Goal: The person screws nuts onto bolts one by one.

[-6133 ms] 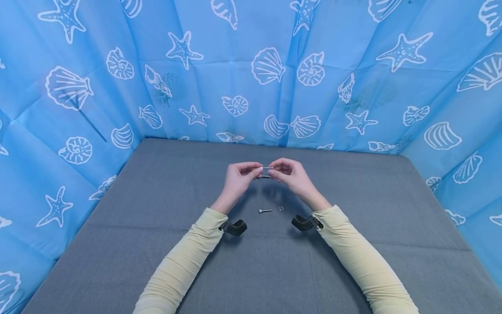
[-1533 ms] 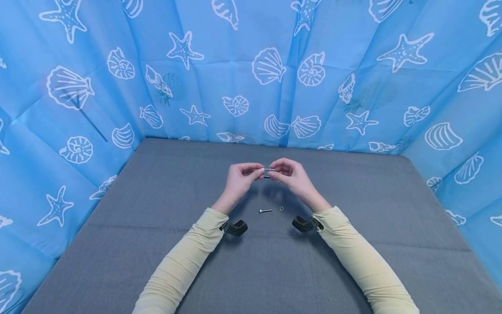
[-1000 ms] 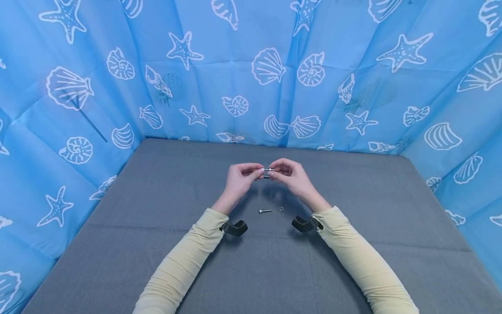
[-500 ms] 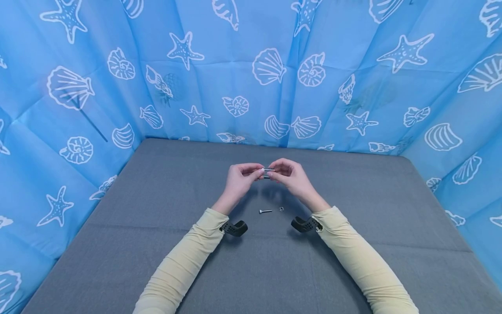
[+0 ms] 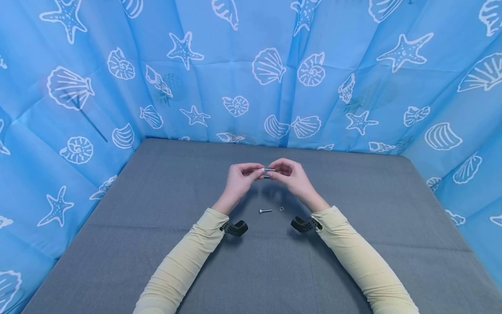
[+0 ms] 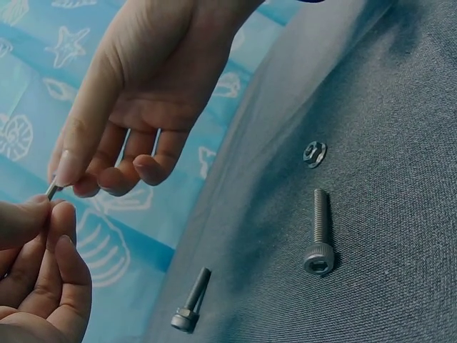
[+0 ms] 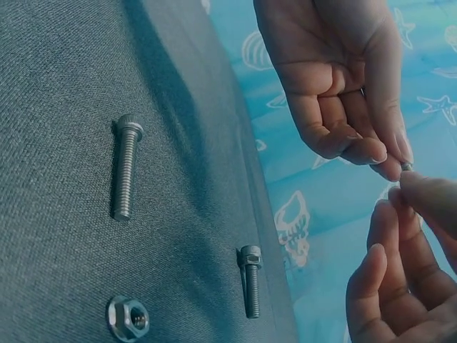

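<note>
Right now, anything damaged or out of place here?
Nothing stands out: the loose bolt, loose nut and nutted bolt lie on gray cloth, no visible damage. The held piece is too small to judge.

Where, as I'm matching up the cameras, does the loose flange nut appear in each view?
Head: flange nut, right of and below centre.
Left wrist: flange nut, right of centre, slightly above mid-height.
Right wrist: flange nut, lower left, near the bottom edge.
Shared landmark: nutless socket-head bolt, threaded end toward the flange nut.
</note>
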`<state>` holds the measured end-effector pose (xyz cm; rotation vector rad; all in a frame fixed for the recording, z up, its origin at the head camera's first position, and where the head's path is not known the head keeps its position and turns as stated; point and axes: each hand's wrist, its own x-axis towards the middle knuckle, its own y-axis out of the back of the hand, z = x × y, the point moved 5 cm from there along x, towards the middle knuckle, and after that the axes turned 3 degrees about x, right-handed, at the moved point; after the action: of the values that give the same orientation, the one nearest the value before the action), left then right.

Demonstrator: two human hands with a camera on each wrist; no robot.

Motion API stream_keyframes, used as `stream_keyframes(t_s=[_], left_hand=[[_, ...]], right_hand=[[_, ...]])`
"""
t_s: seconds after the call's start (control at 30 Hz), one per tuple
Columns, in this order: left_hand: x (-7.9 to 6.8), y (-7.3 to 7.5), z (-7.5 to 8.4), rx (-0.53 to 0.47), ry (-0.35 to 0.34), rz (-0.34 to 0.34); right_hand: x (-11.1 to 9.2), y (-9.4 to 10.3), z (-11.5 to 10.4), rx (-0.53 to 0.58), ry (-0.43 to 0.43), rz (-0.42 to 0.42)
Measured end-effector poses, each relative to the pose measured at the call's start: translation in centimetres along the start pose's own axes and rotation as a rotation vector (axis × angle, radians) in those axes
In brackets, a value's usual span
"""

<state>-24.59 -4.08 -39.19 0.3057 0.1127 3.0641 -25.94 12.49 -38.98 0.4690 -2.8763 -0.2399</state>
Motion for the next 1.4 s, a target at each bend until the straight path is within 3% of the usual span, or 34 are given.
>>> stream_keyframes(t_s=[0.3,0.93,1.2,1.4], left_hand=[[0.1,-0.1,0.1,0.009,-0.011,-0.002],[0.1,0.0,0.0,0.011,-0.007,0.001],[0.0,0.0,-0.1,-0.028,0.017,-0.027],[-0.6,0.1,1.3,-0.029,0.019,-0.062]], right_hand=[[-0.8,-0.4,-2.8,-0.004,-0.047,-0.022],[-0.7,-0.4,-3.0,-0.027,-0.025,-0.021],[-0.8,-0.5,-2.9,-0.008,-0.059,-0.029],[-0.9,-0.5,-3.1,-0.002,-0.029,-0.029]])
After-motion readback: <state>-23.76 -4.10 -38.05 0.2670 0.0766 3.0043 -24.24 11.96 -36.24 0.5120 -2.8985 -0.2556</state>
